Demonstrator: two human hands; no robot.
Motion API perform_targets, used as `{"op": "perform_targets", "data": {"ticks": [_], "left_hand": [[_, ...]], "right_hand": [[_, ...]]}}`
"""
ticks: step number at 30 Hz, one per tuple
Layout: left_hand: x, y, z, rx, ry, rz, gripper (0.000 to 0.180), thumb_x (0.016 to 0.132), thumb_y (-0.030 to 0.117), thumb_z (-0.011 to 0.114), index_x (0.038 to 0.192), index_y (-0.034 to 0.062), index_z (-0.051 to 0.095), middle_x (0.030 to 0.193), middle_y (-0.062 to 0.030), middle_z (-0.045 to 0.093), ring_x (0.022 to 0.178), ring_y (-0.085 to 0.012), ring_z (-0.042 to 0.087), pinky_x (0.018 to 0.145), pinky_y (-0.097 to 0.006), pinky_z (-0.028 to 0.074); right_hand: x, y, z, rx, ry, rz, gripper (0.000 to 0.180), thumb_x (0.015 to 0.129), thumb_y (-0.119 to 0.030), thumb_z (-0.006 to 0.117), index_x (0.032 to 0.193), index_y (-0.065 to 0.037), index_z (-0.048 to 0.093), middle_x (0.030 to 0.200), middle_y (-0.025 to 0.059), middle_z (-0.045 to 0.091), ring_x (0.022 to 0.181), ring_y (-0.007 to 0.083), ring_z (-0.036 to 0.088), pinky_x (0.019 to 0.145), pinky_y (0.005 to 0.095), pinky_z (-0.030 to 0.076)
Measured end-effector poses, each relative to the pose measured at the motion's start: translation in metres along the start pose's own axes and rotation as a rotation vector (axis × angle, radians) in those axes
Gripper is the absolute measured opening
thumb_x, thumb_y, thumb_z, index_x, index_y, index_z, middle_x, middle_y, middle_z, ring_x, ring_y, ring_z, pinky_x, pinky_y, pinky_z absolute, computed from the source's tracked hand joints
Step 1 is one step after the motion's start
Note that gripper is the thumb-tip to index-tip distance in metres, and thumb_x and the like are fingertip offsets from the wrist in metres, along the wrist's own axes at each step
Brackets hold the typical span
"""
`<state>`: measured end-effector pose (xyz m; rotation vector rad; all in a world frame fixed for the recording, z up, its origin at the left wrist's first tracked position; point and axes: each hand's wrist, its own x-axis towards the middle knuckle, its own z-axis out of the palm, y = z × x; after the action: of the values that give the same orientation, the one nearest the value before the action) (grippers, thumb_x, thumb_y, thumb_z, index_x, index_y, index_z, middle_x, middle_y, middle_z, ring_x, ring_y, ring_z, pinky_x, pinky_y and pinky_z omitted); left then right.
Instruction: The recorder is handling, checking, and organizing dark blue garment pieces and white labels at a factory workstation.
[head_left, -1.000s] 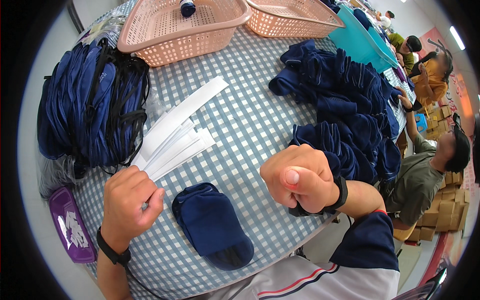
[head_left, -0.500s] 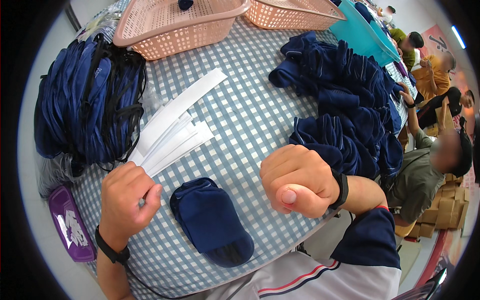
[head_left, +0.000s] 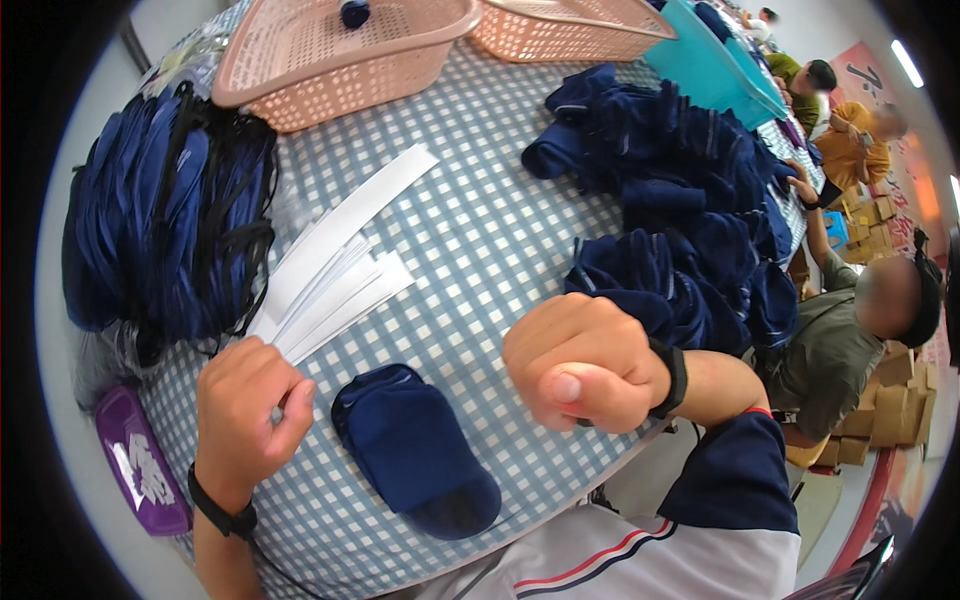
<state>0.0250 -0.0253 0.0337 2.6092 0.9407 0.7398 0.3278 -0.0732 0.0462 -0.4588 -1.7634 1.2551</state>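
Observation:
A folded dark blue cloth piece with a rounded, darker end, perhaps a cap and its brim, lies flat on the checked tablecloth between my two hands. My left hand is curled into a loose fist, thumb along its side, near a fan of white paper strips; nothing shows in it. Right of the cloth piece, my right hand is held up in a fist beside a heap of dark blue cloth pieces. No object shows in this fist, and neither hand touches the folded piece. Both wrists wear black bands.
A thick bundle of blue pieces with black straps stands at the left, above a purple tray with white scraps. Pink baskets and a turquoise tub line the far side. Another person sits at the right near cardboard boxes.
The view has shifted slightly, so things on the table appear a little farther left and lower. Both my hands keep the same closed pose, and the folded piece stays in place.

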Motion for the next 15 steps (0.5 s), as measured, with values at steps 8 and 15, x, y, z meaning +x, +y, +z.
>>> {"op": "perform_targets", "data": {"ticks": [8,15], "left_hand": [[-0.0002,0.0062,0.0011,-0.034,0.008,-0.072,0.011,0.066,0.001,0.065,0.068,0.0054,0.055,0.059,-0.0072,0.049,0.055,-0.0265,0.049,0.052,-0.038,0.035],[0.0018,0.0112,-0.0021,-0.066,0.074,-0.104,0.014,0.067,-0.002,0.064,0.078,0.0053,0.058,0.064,-0.0082,0.055,0.058,-0.0279,0.056,0.054,-0.037,0.041]], "right_hand": [[-0.0046,0.0012,0.0017,0.123,0.073,0.045,0.053,0.101,-0.017,0.039,0.05,-0.005,0.045,0.049,0.0033,0.05,0.042,0.0147,0.045,0.044,0.0298,0.035],[-0.0026,-0.0043,0.0041,0.084,0.084,0.082,0.054,0.102,-0.02,0.037,0.05,-0.006,0.042,0.049,0.0026,0.048,0.043,0.0147,0.044,0.045,0.0295,0.035]]}}
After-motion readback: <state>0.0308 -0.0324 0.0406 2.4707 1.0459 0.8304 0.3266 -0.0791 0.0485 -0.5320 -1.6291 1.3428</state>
